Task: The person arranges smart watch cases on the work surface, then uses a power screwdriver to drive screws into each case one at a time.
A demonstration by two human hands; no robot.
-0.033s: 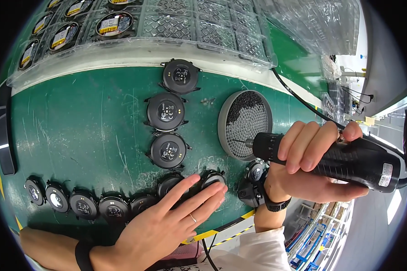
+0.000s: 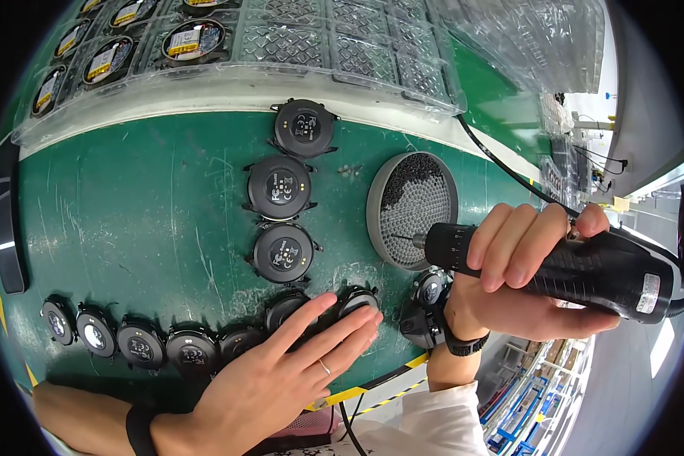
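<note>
I'm watching my right hand wrapping its fingers firmly around a fat black electric screwdriver. The screwdriver is lying across the palm and pointing toward nine o'clock. Its thin bit is reaching over the round grey dish, which is sitting at ten o'clock from that hand. I'm not able to tell if the tip is touching anything in there.

My left hand is stretching its fingers out, with one finger spreading away from the rest. They are lying over the two end watch cases, the last one at about half past one from the hand and the next one nearer twelve. I can't see the thumb well, so I can't tell if it is pinching anything. The other cases in that row are running off toward half past nine, and three more cases are standing in a line at twelve.

The fingers are hiding much of the two end cases. The right wrist is covering part of a black stand at seven o'clock from the right hand. The clear plastic tray is running off the top edge.
</note>
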